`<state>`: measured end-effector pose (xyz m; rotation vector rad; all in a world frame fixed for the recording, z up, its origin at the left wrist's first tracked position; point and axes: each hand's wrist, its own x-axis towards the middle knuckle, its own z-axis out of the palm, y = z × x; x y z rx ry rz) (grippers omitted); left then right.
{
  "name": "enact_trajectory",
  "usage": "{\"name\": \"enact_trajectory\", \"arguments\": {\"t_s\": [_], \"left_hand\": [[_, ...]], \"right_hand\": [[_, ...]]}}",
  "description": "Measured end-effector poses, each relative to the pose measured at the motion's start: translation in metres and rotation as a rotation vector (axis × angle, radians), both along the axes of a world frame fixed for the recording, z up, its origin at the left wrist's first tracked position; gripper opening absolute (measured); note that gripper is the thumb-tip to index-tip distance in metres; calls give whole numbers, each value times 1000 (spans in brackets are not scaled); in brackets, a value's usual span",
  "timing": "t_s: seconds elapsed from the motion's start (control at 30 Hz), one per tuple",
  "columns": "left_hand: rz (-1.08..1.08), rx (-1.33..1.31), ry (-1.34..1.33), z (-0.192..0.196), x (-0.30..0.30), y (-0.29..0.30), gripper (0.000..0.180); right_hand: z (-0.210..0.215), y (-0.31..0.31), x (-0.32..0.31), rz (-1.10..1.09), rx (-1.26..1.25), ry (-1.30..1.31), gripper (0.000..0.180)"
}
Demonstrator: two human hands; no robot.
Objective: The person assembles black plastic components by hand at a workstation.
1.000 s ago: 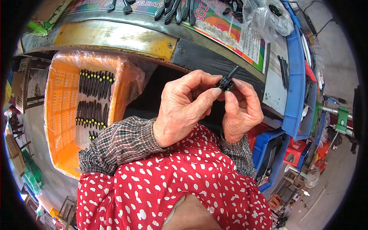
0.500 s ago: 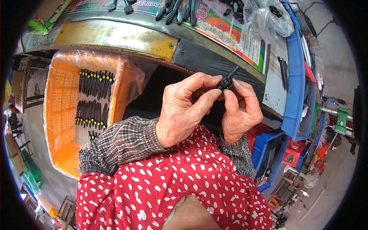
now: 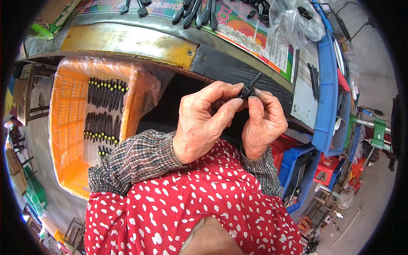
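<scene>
My left hand (image 3: 204,121) pinches a small black plastic part (image 3: 247,89) between thumb and forefinger, in front of my body near the bench edge. A thin stem on the part points up and to the right. At its lower right side, my right hand (image 3: 264,123) is closed too, thumb and forefinger pressed together against the part. My fingertips cover much of the piece, so its exact kind cannot be made out. To the left, an orange plastic basket (image 3: 63,127) lined with clear film holds rows of slim black pieces (image 3: 102,93) with yellow-green dots.
On the bench lie several black handle-like pieces (image 3: 197,15) and a clear plastic bag (image 3: 297,25). Long blue trays (image 3: 326,93) line the right side, above a blue bin (image 3: 291,170). A metal and dark edge strip (image 3: 127,42) runs between bench and basket.
The black part has shifted slightly left, its stem tilting a little. My right hand has moved slightly left with it; the left hand is nearly unmoved.
</scene>
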<state>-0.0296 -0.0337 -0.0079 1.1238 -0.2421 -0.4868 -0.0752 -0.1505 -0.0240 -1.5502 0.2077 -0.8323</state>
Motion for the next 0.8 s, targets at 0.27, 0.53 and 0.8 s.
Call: {"name": "enact_trajectory", "arguments": {"t_s": [0.27, 0.53, 0.8], "left_hand": [[-4, -19, 17, 1, 0, 1, 20], [-116, -144, 89, 3, -1, 6, 22], [-85, -142, 137, 9, 0, 8, 18]], "right_hand": [[2, 4, 2, 30, 54, 5, 29], [1, 0, -2, 0, -90, -78, 38], [7, 0, -3, -56, -295, -77, 26]]}}
